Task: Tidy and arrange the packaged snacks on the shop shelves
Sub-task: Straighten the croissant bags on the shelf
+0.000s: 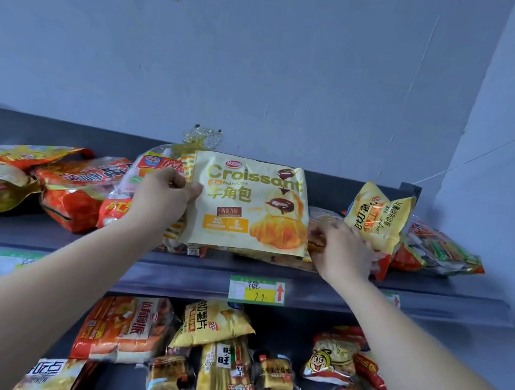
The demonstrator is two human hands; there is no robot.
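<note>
Two hands and two arms show. The left hand (161,197) is bare, and the left arm (51,285) behind it is bare too, all the way back to the picture's edge. The right hand (345,252) is bare as well. The right arm (424,357) behind it is bare and smooth, right back to the edge.

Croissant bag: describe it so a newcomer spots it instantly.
On the upper dark shelf, above the green-and-yellow price tag, a pale yellow bag stands upright, gripped by the left hand. Only it reads "Croissant" in Latin letters.
</note>
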